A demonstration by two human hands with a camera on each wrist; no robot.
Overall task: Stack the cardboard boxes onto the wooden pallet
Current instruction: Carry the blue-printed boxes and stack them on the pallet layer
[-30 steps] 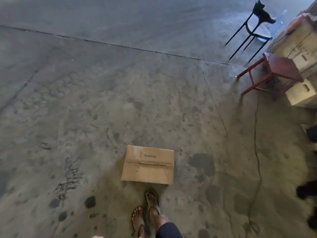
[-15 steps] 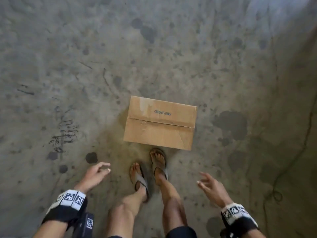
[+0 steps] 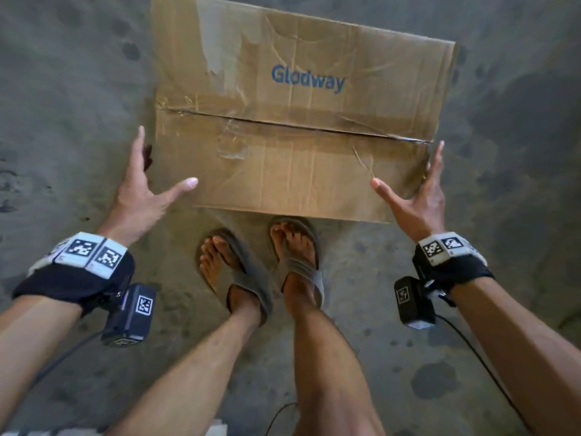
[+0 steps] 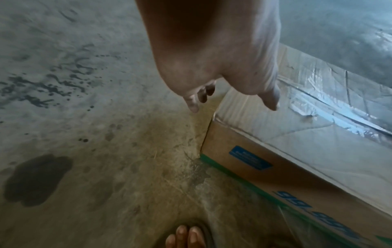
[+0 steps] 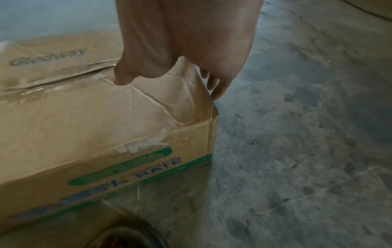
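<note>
Feet (image 3: 261, 272) in sandals stood on the concrete floor (image 3: 63, 121), toes just short of the box's near edge. Box (image 3: 292, 121) sat flat on the floor right in front, "Glodway" print on top, taped centre seam running left-right, top crumpled near the right corner. No pallet was in view. Left hand (image 3: 141, 190) was spread, thumb reaching over the top's near-left part, fingers (image 4: 192, 103) hanging down beside the left wall, not touching yet going by the left wrist view. Right hand (image 3: 418, 196) was spread the same way, thumb over the top, fingers (image 5: 216, 87) right at the right wall's upper edge; contact looked likely, but I couldn't confirm it. Neither hand held anything. Judgement: this was the reach just before the lift. To do it well, the fingers should go low on both end walls or under the bottom edges, not just clamp the top rim, since that creased right corner would probably buckle. Keep the hands level and opposite each other, squeeze evenly, lift with the box close to the shins. Weight unknown, so test it first.
</note>
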